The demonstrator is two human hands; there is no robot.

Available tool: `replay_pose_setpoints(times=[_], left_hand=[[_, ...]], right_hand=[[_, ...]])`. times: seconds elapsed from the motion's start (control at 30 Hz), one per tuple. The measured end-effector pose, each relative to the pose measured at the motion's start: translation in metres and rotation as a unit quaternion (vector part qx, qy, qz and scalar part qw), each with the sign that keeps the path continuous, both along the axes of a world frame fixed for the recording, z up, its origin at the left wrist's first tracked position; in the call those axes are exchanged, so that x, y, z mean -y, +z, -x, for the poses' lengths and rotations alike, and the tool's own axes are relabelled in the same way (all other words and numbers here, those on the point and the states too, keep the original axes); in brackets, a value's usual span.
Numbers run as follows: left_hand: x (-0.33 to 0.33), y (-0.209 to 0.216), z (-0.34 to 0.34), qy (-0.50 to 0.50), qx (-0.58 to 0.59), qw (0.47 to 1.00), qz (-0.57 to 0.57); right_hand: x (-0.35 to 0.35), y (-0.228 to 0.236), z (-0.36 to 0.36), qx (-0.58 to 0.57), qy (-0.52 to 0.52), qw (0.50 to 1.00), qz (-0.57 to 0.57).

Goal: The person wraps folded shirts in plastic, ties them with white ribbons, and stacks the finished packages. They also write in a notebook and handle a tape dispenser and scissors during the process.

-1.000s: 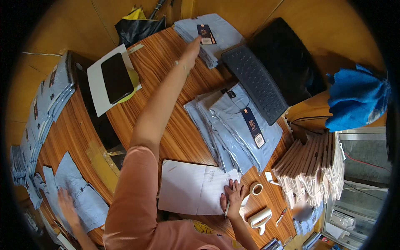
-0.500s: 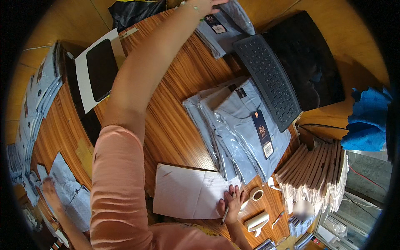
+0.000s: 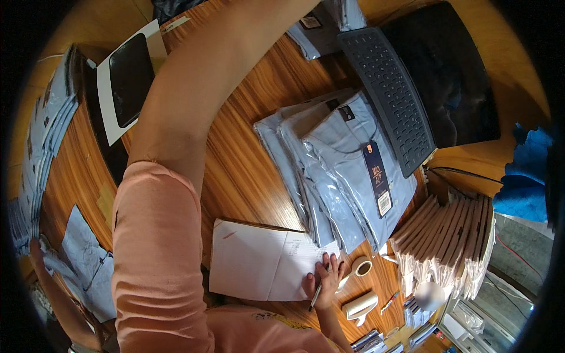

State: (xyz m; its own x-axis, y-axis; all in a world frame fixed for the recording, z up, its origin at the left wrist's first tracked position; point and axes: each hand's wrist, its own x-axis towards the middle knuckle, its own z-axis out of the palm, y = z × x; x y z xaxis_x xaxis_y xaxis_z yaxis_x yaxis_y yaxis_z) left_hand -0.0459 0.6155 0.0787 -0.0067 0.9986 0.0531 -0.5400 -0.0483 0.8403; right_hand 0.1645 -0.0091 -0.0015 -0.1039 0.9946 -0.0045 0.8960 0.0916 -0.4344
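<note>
My left arm, in a salmon sleeve, stretches across the table to the upper edge; its hand is out of view, near a bagged light-blue shirt (image 3: 323, 35) with a dark tag. My right hand (image 3: 327, 283) rests on the right page of an open lined notebook (image 3: 250, 259), closed around a pen (image 3: 315, 297) that points down toward the page's lower edge. Some handwriting shows on that page. Beyond the notebook lies a stack of folded light-blue shirts (image 3: 347, 170) in clear plastic, with a dark hang tag on the top one. Its near end overlaps the notebook's far edge.
A tablet (image 3: 441, 76) with a keyboard (image 3: 388, 94) stands behind the shirts. Tape rolls (image 3: 362, 267) lie right of my hand, near packed bundles (image 3: 447, 235). At left are a dark flat device (image 3: 130, 82), a shirt stack (image 3: 50, 129) and another person's hand (image 3: 36, 253).
My left hand has passed out of view beyond the upper edge. The other person's hand has moved farther left, to the shirt stack. My right hand stays on the notebook with the pen.
</note>
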Motion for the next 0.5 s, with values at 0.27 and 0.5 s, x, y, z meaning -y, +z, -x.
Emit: replay_pose_setpoints(times=[0.27, 0.5], left_hand=[[-0.001, -0.041, 0.03, -0.003, 0.007, 1.0, 0.016], [0.083, -0.097, 0.053, 0.129, -0.246, 0.961, 0.014]], right_hand=[[-0.001, 0.005, 0.002, -0.005, 0.0, 1.0, -0.009], [-0.004, 0.004, -0.001, -0.01, 0.009, 1.0, -0.002]])
